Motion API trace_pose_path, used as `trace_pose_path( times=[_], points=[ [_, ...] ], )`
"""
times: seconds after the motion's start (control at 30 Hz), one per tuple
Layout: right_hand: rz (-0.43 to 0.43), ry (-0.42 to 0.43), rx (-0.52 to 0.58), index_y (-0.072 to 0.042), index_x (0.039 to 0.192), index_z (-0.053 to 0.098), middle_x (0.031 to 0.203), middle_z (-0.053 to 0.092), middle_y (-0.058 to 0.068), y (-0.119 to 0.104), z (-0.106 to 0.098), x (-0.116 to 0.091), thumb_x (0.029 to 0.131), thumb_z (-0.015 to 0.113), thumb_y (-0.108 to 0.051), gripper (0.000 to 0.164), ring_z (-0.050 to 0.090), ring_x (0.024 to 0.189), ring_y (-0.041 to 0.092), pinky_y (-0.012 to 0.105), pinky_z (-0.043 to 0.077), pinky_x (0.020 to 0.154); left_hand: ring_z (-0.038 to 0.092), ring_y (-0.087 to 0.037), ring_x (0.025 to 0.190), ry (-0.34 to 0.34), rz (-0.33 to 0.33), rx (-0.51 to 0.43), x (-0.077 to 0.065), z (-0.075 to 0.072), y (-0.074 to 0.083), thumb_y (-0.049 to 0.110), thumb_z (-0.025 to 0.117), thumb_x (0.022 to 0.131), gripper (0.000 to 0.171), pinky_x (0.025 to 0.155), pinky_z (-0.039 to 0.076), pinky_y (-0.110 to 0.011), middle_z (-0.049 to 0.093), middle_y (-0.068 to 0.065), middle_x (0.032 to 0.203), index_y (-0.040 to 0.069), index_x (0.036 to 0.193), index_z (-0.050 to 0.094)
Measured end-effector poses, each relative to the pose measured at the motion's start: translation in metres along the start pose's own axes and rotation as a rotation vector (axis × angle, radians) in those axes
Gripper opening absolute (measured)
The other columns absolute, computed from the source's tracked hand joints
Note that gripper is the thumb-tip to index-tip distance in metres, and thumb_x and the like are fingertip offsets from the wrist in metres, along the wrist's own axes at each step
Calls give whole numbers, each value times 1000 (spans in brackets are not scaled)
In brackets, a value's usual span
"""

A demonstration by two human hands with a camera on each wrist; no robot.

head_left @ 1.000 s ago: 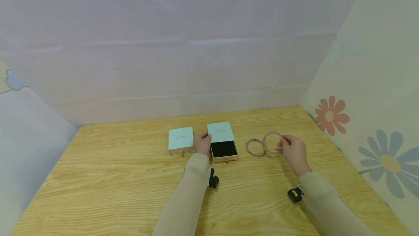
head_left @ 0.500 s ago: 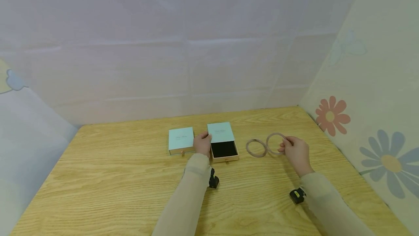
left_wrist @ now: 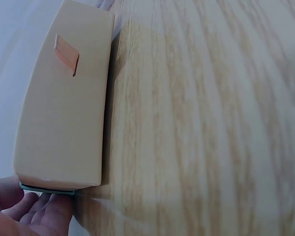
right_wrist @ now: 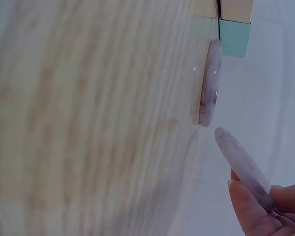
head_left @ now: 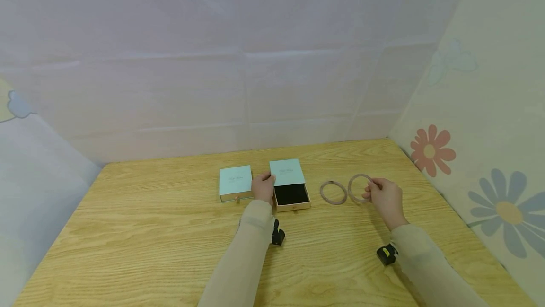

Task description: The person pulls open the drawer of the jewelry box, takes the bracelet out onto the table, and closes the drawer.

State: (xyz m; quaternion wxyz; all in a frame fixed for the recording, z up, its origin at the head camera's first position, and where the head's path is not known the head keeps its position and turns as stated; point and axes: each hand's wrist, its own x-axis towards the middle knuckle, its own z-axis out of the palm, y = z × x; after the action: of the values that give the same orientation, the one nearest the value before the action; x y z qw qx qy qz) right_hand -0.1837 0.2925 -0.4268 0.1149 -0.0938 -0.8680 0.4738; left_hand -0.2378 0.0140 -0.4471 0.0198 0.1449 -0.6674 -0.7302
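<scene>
My left hand (head_left: pixel 263 187) holds the left side of a pale blue drawer-style gift box (head_left: pixel 286 171), thumb at its top edge. The box's drawer (left_wrist: pixel 66 123) is pulled partway out toward me, showing a black lining (head_left: pixel 292 194) and a small ribbon tab (left_wrist: pixel 67 53). To the right, my right hand (head_left: pixel 385 199) pinches a pale mauve bangle (right_wrist: pixel 243 164) between thumb and fingers, tilted up above the table. A second, similar bangle (right_wrist: pixel 211 84) lies flat on the wood between the box and the held bangle.
Left of my left hand sits another pale blue box (head_left: pixel 235 180), its drawer pushed in. The wooden table (head_left: pixel 170 231) meets a pale wall covering (head_left: pixel 170 94) at the back. A flower-printed panel (head_left: pixel 477 155) borders it on the right.
The held bangle has moved slightly right with my right hand, opening a small gap to the bangle on the table that it overlapped in view before. The left hand and boxes stay put.
</scene>
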Motion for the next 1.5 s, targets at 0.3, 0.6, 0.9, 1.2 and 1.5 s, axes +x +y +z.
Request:
trace_pose_path(
  times=[0.3, 0.6, 0.9, 1.2, 1.5],
  points=[
    [37, -24, 27, 26, 123, 48, 100, 61, 37, 3, 0, 2, 102, 44, -1, 34, 69, 68, 14, 27, 59, 67, 46, -40, 126, 0, -2, 16, -11, -1, 9, 1, 50, 100, 34, 102, 44, -46, 51, -27, 135, -10, 133, 52],
    [54, -46, 18, 26, 121, 48, 96, 62, 36, 5, 0, 6, 102, 44, 0, 33, 69, 67, 16, 26, 59, 64, 45, -41, 127, -4, -6, 9, -13, -1, 12, 0, 49, 101, 35, 103, 43, -46, 50, -28, 136, -11, 134, 51],
    [96, -83, -1, 26, 121, 48, 94, 63, 32, 9, -2, 14, 101, 45, -2, 34, 68, 66, 16, 26, 59, 62, 46, -39, 127, -18, -26, -4, -4, -1, 6, 2, 51, 100, 35, 103, 44, -45, 51, -26, 136, -9, 134, 52],
    [132, -160, -126, 25, 114, 53, 88, 65, 30, 10, -11, 22, 99, 45, -3, 33, 66, 68, 22, 30, 58, 58, 46, -40, 127, -18, -17, -13, 4, -1, -1, 1, 52, 100, 35, 102, 44, -46, 51, -26, 136, -9, 133, 52],
    [135, -233, -199, 25, 112, 53, 83, 66, 27, 13, -15, 36, 98, 46, -3, 33, 64, 64, 20, 31, 57, 56, 46, -40, 127, -14, -16, -12, 5, -1, -3, 2, 52, 100, 35, 103, 44, -46, 51, -26, 136, -9, 134, 52]
  ],
)
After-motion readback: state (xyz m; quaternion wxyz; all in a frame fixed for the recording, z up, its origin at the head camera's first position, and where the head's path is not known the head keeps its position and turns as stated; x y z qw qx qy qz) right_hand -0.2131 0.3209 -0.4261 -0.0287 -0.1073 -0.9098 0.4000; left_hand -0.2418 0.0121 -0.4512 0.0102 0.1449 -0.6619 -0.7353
